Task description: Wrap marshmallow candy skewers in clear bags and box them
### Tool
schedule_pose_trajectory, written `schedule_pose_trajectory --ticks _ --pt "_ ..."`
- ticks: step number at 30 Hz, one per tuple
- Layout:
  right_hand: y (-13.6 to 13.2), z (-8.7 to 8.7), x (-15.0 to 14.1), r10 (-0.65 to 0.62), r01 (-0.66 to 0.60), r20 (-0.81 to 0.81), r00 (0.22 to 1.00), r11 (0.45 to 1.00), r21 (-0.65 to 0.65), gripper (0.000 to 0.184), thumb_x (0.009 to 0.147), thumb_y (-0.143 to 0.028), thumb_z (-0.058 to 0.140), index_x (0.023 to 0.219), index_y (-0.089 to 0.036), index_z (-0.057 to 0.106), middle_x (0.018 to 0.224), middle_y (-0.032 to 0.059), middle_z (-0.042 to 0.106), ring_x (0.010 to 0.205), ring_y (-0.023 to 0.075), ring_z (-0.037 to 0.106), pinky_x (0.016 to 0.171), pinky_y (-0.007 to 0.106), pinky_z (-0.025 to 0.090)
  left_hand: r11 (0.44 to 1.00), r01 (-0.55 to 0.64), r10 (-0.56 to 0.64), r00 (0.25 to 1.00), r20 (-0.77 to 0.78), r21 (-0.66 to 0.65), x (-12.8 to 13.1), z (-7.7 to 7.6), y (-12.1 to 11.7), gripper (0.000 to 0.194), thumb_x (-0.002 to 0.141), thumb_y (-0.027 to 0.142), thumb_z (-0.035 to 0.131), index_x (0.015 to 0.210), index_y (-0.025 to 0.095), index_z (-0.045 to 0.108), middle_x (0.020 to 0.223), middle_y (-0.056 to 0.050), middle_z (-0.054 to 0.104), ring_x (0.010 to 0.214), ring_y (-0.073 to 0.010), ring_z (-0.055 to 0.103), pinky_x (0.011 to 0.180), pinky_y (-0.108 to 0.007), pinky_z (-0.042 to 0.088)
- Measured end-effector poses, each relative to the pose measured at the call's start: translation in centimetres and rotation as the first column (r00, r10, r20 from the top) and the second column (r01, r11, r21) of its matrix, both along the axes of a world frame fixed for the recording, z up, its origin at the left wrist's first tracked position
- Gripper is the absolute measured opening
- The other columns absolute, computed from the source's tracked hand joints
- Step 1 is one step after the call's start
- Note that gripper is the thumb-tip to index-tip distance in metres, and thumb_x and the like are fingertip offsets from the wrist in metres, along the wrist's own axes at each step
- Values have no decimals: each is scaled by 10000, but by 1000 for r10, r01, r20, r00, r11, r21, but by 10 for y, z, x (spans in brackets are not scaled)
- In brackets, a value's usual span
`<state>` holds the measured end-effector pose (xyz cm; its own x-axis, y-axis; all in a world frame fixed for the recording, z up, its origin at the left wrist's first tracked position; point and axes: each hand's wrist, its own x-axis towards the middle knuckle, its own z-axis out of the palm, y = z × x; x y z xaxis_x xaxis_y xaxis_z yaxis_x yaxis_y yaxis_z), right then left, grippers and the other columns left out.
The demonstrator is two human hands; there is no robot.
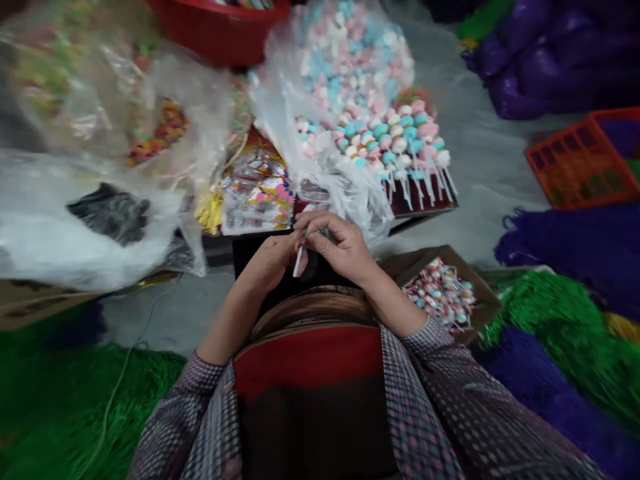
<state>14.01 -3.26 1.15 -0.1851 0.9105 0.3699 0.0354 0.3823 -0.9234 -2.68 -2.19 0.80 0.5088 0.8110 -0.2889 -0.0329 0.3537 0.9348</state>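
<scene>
Both hands meet in front of my body, just off the near edge of the table. My left hand (278, 257) is closed around a small lollipop, whose white stick (299, 259) points down toward me. From the other side, my right hand (340, 243) pinches at the lollipop's top; its fingertips hide the head and whatever wraps it. Just beyond my hands lie printed clear plastic packets (260, 200) and a crumpled clear bag (345, 187). Pink, white and blue candies on sticks (400, 143) are heaped at the table's right end.
A cardboard box (480, 300) of wrapped lollipops (443, 293) stands by my right forearm. Large clear bags (100, 100) cover the left side, with a red basin (225, 30) behind. An orange crate (575, 163), purple bundles (550, 60) and green strands (560, 320) lie right.
</scene>
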Motion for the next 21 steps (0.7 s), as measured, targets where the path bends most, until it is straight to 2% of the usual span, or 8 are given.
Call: schedule_pose_trajectory --ticks 3,6,8,9,12,13,18,21 --pt "-24 -4 17 -119 120 8 993 992 -46 355 1000 -583 559 890 -252 622 916 20 699 912 171 682 905 372 559 986 148 -144 988 -59 71 11 0 -5 653 867 782 565 594 197 667 458 -4 562 463 -115 475 559 -294 398" --pt "-53 -23 52 -335 322 -17 942 917 -235 346 975 -596 592 917 -255 606 900 7 689 776 152 645 739 320 549 988 105 -92 989 -112 112 18 2 -1 620 876 764 577 722 191 755 490 -5 587 494 -124 511 579 -290 421" --pt "-73 -46 89 -519 480 19 854 774 -413 331 956 -598 595 973 -267 595 837 -13 677 618 135 572 558 272 472 988 -74 89 990 -109 134 17 3 7 562 885 708 614 749 183 760 491 3 572 470 -114 481 534 -283 374" --pt "-84 -60 110 -615 581 97 783 667 -467 333 946 -600 584 998 -271 589 795 -25 656 564 130 528 519 265 438 974 -172 188 977 -97 149 16 2 11 529 890 673 631 757 177 757 490 7 565 459 -109 465 514 -282 343" --pt "-116 -100 171 -759 913 513 400 283 -294 348 875 -583 571 861 -237 599 798 -3 639 713 155 569 710 313 525 914 -361 375 926 -43 188 5 1 22 453 926 580 636 799 161 753 490 15 559 459 -103 455 508 -280 303" --pt "-126 -112 187 -764 941 553 332 226 -252 347 851 -572 567 811 -228 591 826 23 650 809 184 590 828 365 537 900 -389 403 915 -34 196 1 0 25 436 938 557 629 808 160 752 493 17 560 464 -102 459 512 -279 303" --pt "-156 -144 220 -751 967 615 239 126 -221 333 691 -531 639 788 -214 610 875 135 706 937 324 651 1004 613 488 823 -489 529 846 -75 290 -25 -7 36 362 949 487 617 829 174 755 547 25 579 518 -104 489 568 -271 345" --pt "-144 -137 210 -757 954 583 295 195 -228 441 739 -516 609 1007 -177 693 1094 180 751 1031 322 699 1013 572 526 756 -480 609 766 -208 445 -38 -17 45 271 908 434 641 892 198 773 626 20 624 610 -124 539 668 -276 418"
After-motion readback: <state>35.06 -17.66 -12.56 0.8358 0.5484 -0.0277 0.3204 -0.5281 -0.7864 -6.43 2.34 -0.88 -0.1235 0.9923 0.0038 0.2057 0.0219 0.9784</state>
